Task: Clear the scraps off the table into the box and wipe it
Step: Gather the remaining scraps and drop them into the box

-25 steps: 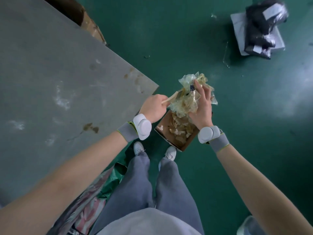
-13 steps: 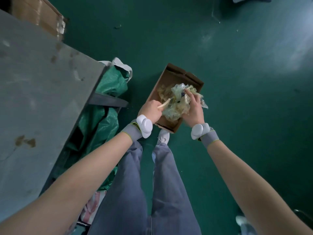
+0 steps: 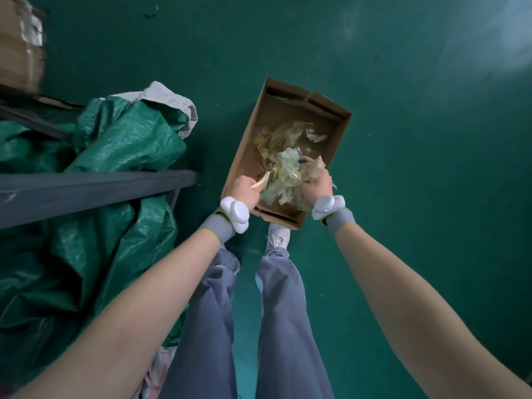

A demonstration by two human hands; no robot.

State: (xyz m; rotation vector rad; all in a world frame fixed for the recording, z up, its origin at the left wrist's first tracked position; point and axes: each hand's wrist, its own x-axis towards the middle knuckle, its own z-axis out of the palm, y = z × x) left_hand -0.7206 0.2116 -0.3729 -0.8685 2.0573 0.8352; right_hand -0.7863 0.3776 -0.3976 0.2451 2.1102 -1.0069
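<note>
Now L hand point(image 3: 244, 188) clenched on scraper point(image 3: 265, 180), R hand point(image 3: 316, 184) grasping scraps wad point(image 3: 290, 175) over box point(image 3: 288, 116) on floor. Risk: sticky film clings to blade/fingers, bits drop outside near box edge.

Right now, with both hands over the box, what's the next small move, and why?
Probably open the right hand and let the wad of tape scraps drop. It hangs directly above the open cardboard box, where other scraps already lie, so it should land inside. The left hand grips a scraper whose blade touches the wad; a short push could free anything sticking.
</note>
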